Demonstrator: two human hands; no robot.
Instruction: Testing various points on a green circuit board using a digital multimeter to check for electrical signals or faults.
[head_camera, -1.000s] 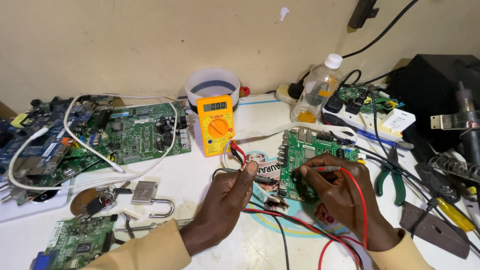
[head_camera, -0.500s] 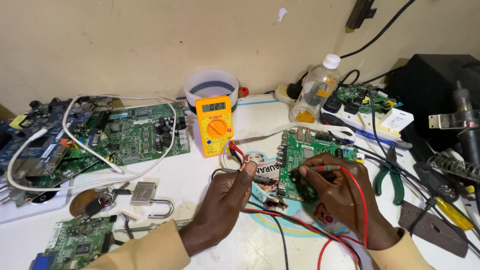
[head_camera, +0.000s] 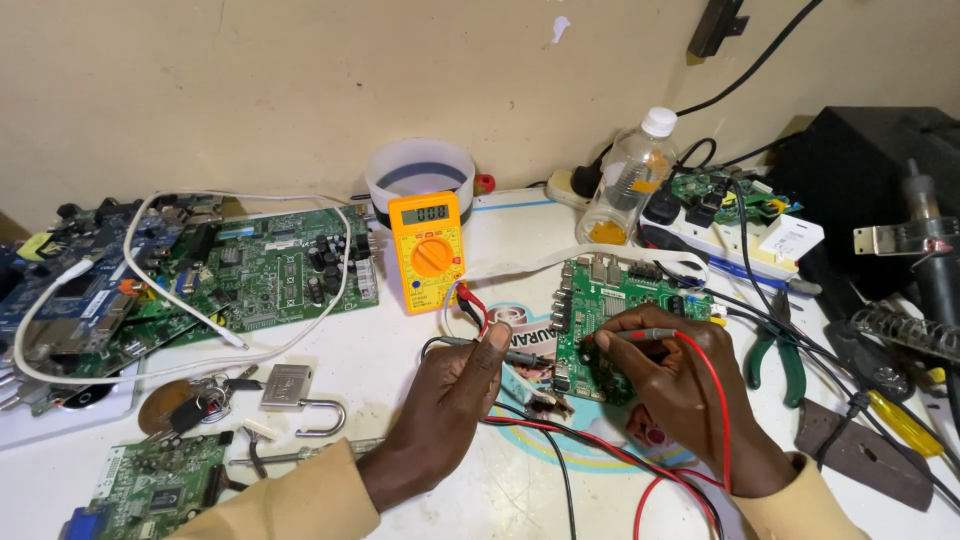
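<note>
A small green circuit board (head_camera: 625, 305) lies on the white bench in front of me. My left hand (head_camera: 450, 395) pinches a black test probe whose tip reaches the board's left edge. My right hand (head_camera: 675, 385) holds a red-leaded probe pressed onto the board's middle. Red and black leads (head_camera: 560, 440) run from both hands under my wrists. Behind the left hand stands a yellow multimeter (head_camera: 427, 250), propped up with its display lit.
Larger circuit boards (head_camera: 260, 265) with white cables lie left, a padlock (head_camera: 295, 395) and keys near them. A white tub (head_camera: 420, 175), plastic bottle (head_camera: 625, 180) and power strip (head_camera: 720, 225) sit at the back. Green pliers (head_camera: 775, 350), a screwdriver and soldering iron (head_camera: 930, 260) lie right.
Both hands stay on the small board with only slight shifts of the probes. The multimeter's display reading has changed.
</note>
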